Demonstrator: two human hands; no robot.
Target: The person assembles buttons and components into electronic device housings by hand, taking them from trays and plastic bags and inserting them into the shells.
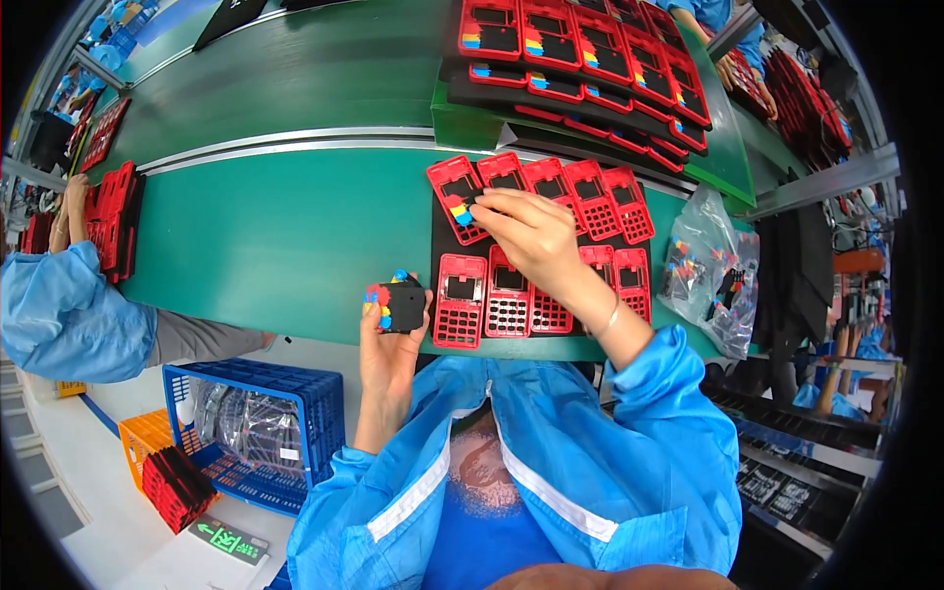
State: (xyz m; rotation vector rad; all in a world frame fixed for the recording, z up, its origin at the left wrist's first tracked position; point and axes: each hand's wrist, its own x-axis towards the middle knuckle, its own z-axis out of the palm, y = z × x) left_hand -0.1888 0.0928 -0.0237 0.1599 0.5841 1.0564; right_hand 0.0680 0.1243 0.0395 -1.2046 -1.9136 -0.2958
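Observation:
My left hand is closed around a small stack of black rubber keypads with red, yellow and blue keys at one edge. It is held up at the table's near edge. My right hand pinches another black keypad with coloured keys by its edge, over the far-left red plastic housing; whether the keypad touches the housing is hard to see. More red housings lie in two rows on a black tray. My right hand and forearm cover part of both rows.
A clear plastic bag of coloured-key parts lies at the right. Stacked black trays of red housings stand at the far right, on a green ledge. To the left, a co-worker's blue sleeve borders the table; a blue crate sits below.

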